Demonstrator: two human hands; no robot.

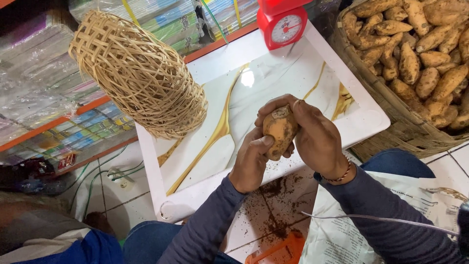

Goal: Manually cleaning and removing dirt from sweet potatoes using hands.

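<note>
Both my hands hold one orange-brown sweet potato upright over the near edge of a white marbled table. My left hand grips its lower side, thumb pressed on the skin. My right hand wraps the right side and top, fingers curled over the cut end. A beaded bracelet sits on my right wrist. Brown dirt crumbs lie on the floor tiles below my hands.
A stack of woven bamboo baskets lies on its side at the table's left. A red dial scale stands at the far edge. A large wicker basket full of sweet potatoes sits to the right. A white sack covers my right knee.
</note>
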